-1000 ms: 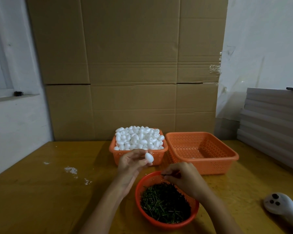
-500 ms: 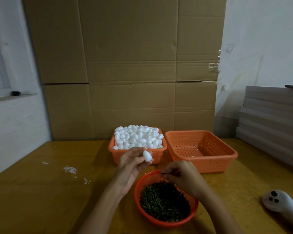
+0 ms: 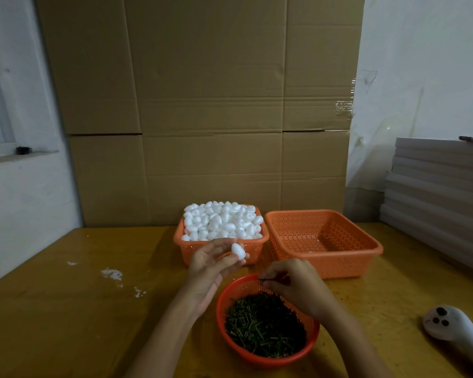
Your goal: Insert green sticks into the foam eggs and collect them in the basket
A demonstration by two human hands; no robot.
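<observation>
Pinching a foam egg (image 3: 238,251) in left hand (image 3: 212,264) fingertips; likely featherlight, easily dented (hold by the sides, gently). Pinching a thin green stick (image 3: 268,280) in right hand (image 3: 295,285); probably stiff.

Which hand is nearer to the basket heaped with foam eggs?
Left. The left hand, holding one foam egg, is just in front of the egg basket. The right hand, pinching a green stick, is nearer the person, over the far rim of the round stick basket.
</observation>
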